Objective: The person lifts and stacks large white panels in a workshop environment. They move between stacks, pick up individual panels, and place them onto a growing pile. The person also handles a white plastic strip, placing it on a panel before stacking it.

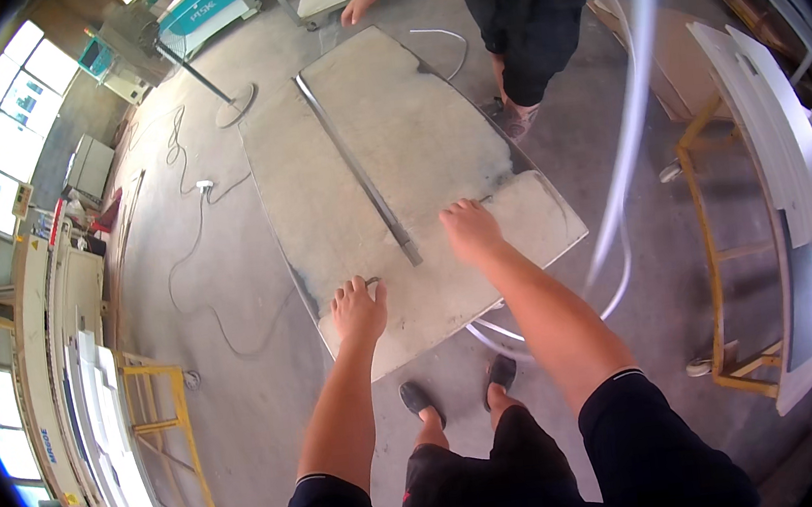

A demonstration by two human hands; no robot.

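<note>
Left fingers and right fingers on pale surface, metal strip between.
Strip's near end: left's 2 o'clock, right's 8 o'clock. Both curled; can't tell if gripping.

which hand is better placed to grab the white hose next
Probably the right hand: it is on the side where the white hose hangs. The left hand is farther off, toward the left of the table.

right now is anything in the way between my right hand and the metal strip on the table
Nothing visible stands between your right hand and the metal strip; only pale tabletop shows between them.
</note>
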